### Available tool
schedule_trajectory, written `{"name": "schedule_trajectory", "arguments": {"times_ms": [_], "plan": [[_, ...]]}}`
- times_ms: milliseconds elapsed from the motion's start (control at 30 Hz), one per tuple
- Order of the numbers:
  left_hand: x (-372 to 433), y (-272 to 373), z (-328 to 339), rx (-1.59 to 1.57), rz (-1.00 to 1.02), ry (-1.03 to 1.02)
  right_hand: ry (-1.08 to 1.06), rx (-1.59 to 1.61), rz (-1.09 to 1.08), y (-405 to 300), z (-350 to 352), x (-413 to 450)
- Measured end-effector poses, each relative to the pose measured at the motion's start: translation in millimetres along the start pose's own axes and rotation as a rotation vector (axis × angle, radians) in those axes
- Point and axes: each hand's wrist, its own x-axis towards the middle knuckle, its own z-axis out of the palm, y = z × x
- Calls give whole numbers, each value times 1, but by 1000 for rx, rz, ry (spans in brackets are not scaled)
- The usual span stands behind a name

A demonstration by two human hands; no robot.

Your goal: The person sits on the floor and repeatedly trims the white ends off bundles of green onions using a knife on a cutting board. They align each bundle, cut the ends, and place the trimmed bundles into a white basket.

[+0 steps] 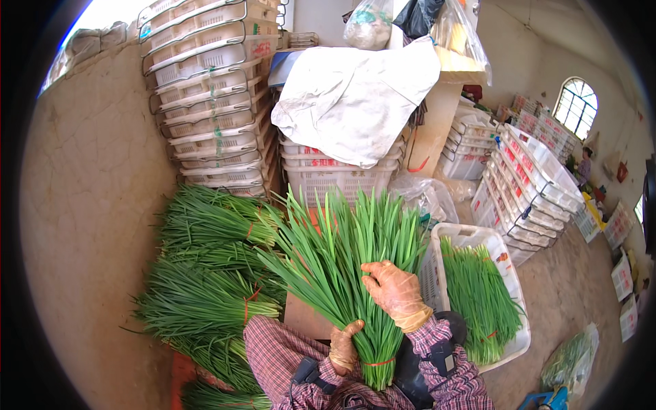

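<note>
A large bundle of garlic chives point(353, 256) stands in front of me, its leaves fanning away from me. A red band circles the stems near their cut ends. My left hand point(344, 346), in a thin translucent glove, grips the bundle's left side above the band, thumb outward. My right hand point(397, 292), gloved alike, lies over the leaves on the right with its fingers bent; whether it pinches any leaf is unclear. Just right of it, a white plastic crate point(505, 343) holds chives point(479, 302) with red bands. More banded chive bundles point(210, 292) are piled at my left.
A tall stack of white crates point(215, 102) rises by the left wall. White cloth point(353, 97) covers crates point(338, 179) ahead. More stacked crates point(528, 189) stand at the right. A plastic bag of greens point(571, 359) lies on the right floor; a person point(584, 164) is far off.
</note>
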Motion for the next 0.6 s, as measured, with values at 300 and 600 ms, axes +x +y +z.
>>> {"name": "schedule_trajectory", "arguments": {"times_ms": [300,600], "plan": [[-2,0,8,59,66,52,2,-43,11,6,-2,1],[1,-3,1,87,11,26,-38,-53,33,12,-7,1]]}}
